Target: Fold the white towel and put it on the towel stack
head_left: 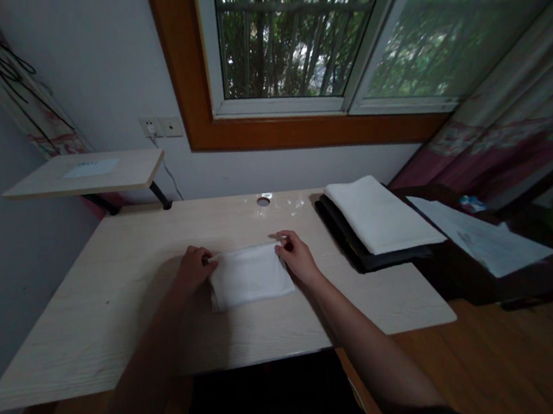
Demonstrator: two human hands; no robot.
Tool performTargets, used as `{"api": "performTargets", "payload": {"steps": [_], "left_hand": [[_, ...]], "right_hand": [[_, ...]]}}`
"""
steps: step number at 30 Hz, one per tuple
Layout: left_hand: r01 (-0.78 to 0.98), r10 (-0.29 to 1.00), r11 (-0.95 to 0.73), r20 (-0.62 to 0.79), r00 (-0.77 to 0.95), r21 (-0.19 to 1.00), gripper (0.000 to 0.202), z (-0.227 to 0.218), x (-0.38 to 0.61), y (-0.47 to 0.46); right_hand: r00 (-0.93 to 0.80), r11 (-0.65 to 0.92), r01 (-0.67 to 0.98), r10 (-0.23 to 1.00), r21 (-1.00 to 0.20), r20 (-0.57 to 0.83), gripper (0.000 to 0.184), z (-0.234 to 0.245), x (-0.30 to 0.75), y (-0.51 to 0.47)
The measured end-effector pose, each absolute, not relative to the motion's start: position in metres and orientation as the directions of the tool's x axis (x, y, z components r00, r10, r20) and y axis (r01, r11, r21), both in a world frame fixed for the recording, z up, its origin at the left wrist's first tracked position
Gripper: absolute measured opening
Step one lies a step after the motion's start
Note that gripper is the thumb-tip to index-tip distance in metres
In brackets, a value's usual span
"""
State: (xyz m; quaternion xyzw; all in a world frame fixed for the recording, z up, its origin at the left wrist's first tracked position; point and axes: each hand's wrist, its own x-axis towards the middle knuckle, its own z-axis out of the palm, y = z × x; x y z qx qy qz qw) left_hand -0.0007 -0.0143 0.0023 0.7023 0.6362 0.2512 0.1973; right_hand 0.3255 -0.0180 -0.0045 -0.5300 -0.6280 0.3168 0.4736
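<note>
A folded white cloth [251, 276] lies on the pale wooden desk [119, 280] right in front of me. At its far left corner, my left hand [196, 268] is closed, pinching the cloth between thumb and fingers. My right hand [296, 255] pinches the far right corner in the same way, its forefinger bent over the edge. Between the two hands the cloth is spread fairly flat, with its near edge resting on the desk.
To the right, a white folded piece [383, 214] rests on a black folded item [345, 239]. A raised shelf [135, 170] stands at the back left. Beyond the desk's right edge are papers [482, 235] on a dark surface. A window [300, 36] is behind.
</note>
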Motion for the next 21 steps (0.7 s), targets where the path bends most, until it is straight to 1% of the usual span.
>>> {"api": "performTargets", "payload": {"steps": [2,5,7,9,12,15,17,19,21], "left_hand": [[0.792,0.99,-0.126,0.132,0.057,0.597,0.017,0.003,0.0,-0.015],[0.789,0.978,-0.159,0.204,0.043,0.593,0.014,0.004,0.002,-0.016],[0.767,0.974,-0.175,0.222,0.044,0.618,0.013,0.005,0.004,-0.018],[0.734,0.982,-0.154,0.187,0.037,0.661,0.013,0.008,0.006,-0.02],[0.697,0.993,-0.08,0.115,-0.004,0.713,0.015,0.013,0.007,-0.025],[0.667,0.993,-0.043,0.105,-0.054,0.744,0.019,0.016,0.007,-0.026],[0.637,0.991,-0.042,0.114,-0.073,0.77,0.024,0.015,0.006,-0.025],[0.624,0.991,-0.042,0.11,-0.071,0.78,0.031,0.013,0.005,-0.021],[0.641,0.994,-0.033,0.092,-0.059,0.766,0.036,0.011,0.005,-0.017]], "right_hand": [[0.023,0.269,0.39,0.953,-0.881,0.301,0.037,-0.007,0.325,-0.016],[0.033,0.283,0.491,0.939,-0.824,0.343,0.039,-0.009,0.326,-0.01],[-0.01,0.272,0.563,0.946,-0.78,0.323,0.034,-0.008,0.326,-0.006],[-0.052,0.273,0.602,0.951,-0.75,0.304,0.023,-0.006,0.326,-0.003],[-0.071,0.282,0.572,0.953,-0.77,0.296,0.016,-0.001,0.325,-0.003],[-0.046,0.249,0.476,0.965,-0.844,0.259,0.019,0.004,0.322,-0.006],[-0.012,0.232,0.435,0.968,-0.87,0.252,0.021,0.005,0.321,-0.007],[0.015,0.234,0.434,0.964,-0.87,0.266,0.021,0.005,0.319,-0.005],[0.022,0.231,0.456,0.962,-0.859,0.27,0.024,0.003,0.317,0.0]]}}
